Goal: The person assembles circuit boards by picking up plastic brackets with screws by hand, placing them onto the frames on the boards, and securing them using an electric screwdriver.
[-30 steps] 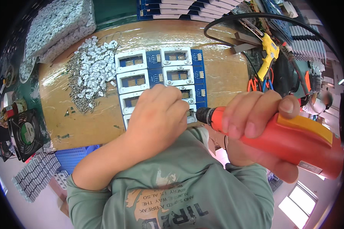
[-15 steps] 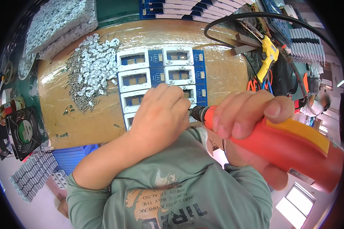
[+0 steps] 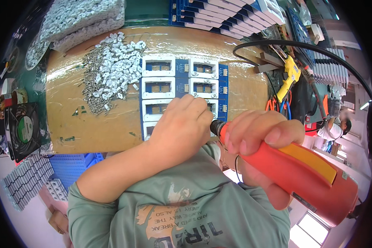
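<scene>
A red electric screwdriver [image 3: 297, 175] with a yellow lever lies in the grip of my right hand [image 3: 262, 132]. Its black chuck points left toward my left hand [image 3: 184, 124], and the bit's tip is hidden behind those fingers. My left hand is closed over the near part of a blue circuit board panel [image 3: 181, 78]; whatever its fingers pinch cannot be seen. White rectangular frames [image 3: 158, 58] sit on the panel in two columns. Screws show at corners of the right-column frames [image 3: 203, 60]. The nearest frames are partly covered by my left hand.
Left of the panel lie heaped white plastic pieces [image 3: 120, 66] and loose screws [image 3: 96, 89]. Bagged white pieces [image 3: 82, 20] and stacked framed boards [image 3: 219, 16] stand at the back. A yellow glue gun [image 3: 291, 76], black cable [image 3: 301, 42] and small fan [image 3: 24, 130] flank the table.
The view has shifted, so the panel and piles appear farther right. The screwdriver's rear end has swung lower and nearer to me. Both hands keep their grips near the panel's near end.
</scene>
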{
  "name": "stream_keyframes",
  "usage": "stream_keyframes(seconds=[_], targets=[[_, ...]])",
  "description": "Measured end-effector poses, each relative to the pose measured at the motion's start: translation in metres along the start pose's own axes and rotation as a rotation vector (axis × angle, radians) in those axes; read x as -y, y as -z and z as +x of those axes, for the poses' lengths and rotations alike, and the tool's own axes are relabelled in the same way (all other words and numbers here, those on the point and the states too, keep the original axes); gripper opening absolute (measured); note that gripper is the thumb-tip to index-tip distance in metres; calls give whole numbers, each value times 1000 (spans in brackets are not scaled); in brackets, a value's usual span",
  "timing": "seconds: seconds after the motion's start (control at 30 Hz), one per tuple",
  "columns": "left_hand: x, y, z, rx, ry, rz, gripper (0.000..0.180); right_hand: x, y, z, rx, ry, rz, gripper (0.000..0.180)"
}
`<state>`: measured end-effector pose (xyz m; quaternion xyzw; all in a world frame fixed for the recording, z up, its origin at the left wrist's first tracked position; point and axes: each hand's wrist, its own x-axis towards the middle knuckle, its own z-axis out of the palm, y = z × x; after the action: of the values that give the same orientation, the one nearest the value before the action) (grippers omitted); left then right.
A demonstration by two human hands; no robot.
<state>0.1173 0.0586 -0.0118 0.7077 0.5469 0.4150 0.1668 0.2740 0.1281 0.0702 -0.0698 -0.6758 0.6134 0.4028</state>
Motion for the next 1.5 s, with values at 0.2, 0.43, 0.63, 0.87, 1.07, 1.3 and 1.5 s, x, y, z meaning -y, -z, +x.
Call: stream_keyframes(seconds=[0.2,0.43,0.63,0.87,1.07,1.3,1.5], targets=[[2,-1,-2,-9,-8,-11,10,-7,7,0,83,56,-20,90],[1,-1,1,-25,-18,-86,12,-5,21,-1,44,104,4,106],[29,69,-24,-207,110,226,13,-5,66,-8,-112,186,77,105],[56,100,-49,-168,292,419,11,-26,87,-27,-353,149,-67,103],[48,96,-50,-78,169,437,15,-27,86,-28,-395,155,-69,104],[40,99,-60,-128,198,292,20,-25,91,-27,-367,152,-38,103],[31,113,-62,-189,428,145,14,-27,95,-27,-334,148,5,102]])
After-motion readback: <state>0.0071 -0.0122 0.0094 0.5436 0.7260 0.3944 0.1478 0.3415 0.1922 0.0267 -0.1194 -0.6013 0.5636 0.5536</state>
